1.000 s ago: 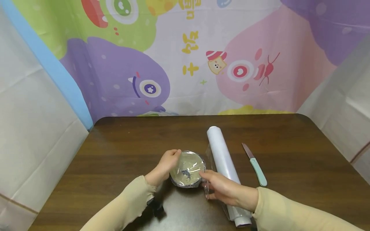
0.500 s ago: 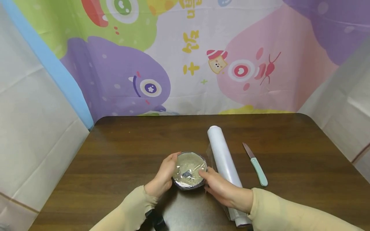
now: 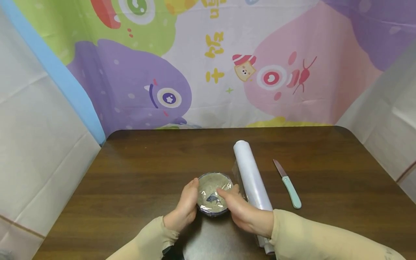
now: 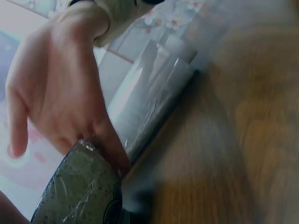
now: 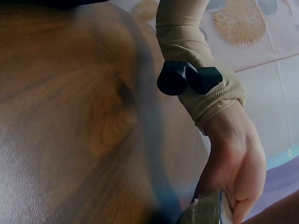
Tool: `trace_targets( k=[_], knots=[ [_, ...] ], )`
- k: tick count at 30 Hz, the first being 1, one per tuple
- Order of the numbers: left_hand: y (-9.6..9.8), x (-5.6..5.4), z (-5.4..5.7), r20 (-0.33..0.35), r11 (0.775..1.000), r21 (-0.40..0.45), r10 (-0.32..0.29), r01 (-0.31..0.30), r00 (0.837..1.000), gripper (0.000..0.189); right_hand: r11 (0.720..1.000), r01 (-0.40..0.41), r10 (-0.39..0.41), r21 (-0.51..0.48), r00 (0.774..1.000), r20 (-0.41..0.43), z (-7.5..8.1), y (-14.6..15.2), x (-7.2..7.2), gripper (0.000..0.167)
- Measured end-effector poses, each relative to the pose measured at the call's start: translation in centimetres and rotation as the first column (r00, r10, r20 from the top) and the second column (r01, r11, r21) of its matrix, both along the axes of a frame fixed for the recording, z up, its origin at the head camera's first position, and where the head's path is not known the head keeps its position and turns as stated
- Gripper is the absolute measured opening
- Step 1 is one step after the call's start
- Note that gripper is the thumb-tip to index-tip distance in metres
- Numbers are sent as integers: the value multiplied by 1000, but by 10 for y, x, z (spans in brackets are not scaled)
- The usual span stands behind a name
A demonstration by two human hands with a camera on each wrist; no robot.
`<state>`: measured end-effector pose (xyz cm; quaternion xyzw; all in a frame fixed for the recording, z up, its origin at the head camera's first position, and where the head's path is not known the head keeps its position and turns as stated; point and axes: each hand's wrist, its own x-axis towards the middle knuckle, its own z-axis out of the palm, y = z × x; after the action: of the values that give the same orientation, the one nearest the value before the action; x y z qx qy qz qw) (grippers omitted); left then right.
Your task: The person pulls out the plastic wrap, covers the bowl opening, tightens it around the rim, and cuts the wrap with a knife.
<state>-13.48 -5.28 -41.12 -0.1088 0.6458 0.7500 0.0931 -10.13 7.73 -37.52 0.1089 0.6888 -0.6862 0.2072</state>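
A small bowl (image 3: 208, 186) with a blue fish pattern inside, covered by clear plastic wrap, is held between both hands over the table. My left hand (image 3: 185, 203) grips its left side, thumb along the rim. On the right, my right hand (image 3: 244, 210) holds the bowl with the thumb lying over the wrapped top and fingers at the far right side. In the left wrist view, the bowl's speckled outer wall (image 4: 77, 191) shows the wrap's creases, with the right hand's fingers against it. The right wrist view catches only part of the bowl (image 5: 204, 210) beside the left hand.
A long roll of plastic wrap (image 3: 251, 173) lies just right of the bowl, partly behind the right forearm. Farther right rests a knife (image 3: 290, 190) with a mint green handle. The dark wooden table (image 3: 146, 159) ends at a cartoon-printed curtain (image 3: 221, 101).
The right hand has shifted left, its thumb now farther over the wrapped top. Loose wrap at the bowl's right side is no longer visible. The bowl has moved slightly nearer.
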Motion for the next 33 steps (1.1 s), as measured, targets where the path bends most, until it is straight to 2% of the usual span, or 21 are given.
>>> trace_targets(
  k=[3,6,10,15,20,25,27,29,31,33],
  knots=[
    [3,5,-1,-6,1000,20,20,-20,1000,49,999,46,-46,18,999,6,-2,-4,0,85],
    [5,9,-2,-20,999,35,38,-37,999,47,998,61,-61,4,998,13,-2,-5,-1,86],
    [6,11,-2,-43,999,33,42,-40,998,47,999,25,-25,-36,1000,9,-2,0,-1,85],
    [0,13,1,-7,1000,23,5,-4,1000,54,999,-48,48,-25,999,1,1,14,-2,81],
    [-10,4,5,14,997,-38,-61,62,998,53,995,-95,95,13,995,-8,8,25,-3,77],
    [-21,-14,16,33,986,-121,-112,116,993,51,989,-103,116,104,986,-122,18,37,-6,70],
    [-24,-21,21,25,972,-177,-152,154,988,52,984,-89,119,155,974,-195,22,44,-9,64],
    [-25,-27,27,21,946,-252,-205,203,979,53,976,-64,123,210,951,-283,24,52,-14,56],
    [-25,-33,31,20,907,-331,-270,261,963,53,960,-38,145,276,915,-377,24,62,-21,47],
    [-23,-39,35,15,846,-432,-341,313,940,53,923,6,190,386,863,-468,22,73,-27,40]
  ],
)
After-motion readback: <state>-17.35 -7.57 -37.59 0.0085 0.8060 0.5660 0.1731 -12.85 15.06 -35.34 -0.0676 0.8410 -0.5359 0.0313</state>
